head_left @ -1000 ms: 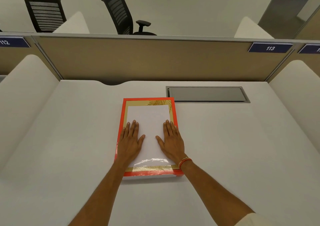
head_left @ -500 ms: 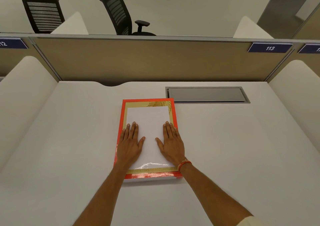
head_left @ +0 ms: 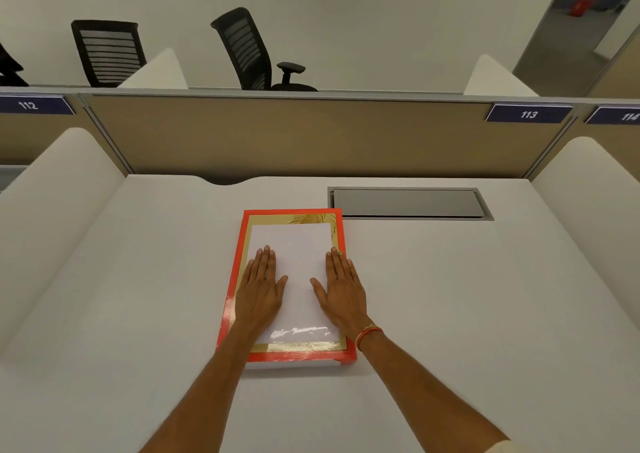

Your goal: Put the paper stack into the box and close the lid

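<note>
A flat box (head_left: 293,212) with an orange-red border and a gold inner frame lies shut on the white desk (head_left: 467,314), long side pointing away from me. A white rectangle (head_left: 294,255) fills the middle of its glossy top; I cannot tell whether this is the paper stack under a clear lid or a printed panel. My left hand (head_left: 259,289) lies flat, palm down, on the left half of the top. My right hand (head_left: 343,286), with an orange thread at the wrist, lies flat on the right half. Neither hand grips anything.
A grey cable hatch (head_left: 408,203) is set into the desk just beyond the box's far right corner. A beige partition (head_left: 311,137) closes the back of the desk, and white curved dividers (head_left: 52,210) stand at both sides. Black office chairs (head_left: 249,50) stand behind the partition.
Both hands stay flat on the box top and the box has not shifted; only the camera view has tilted slightly.
</note>
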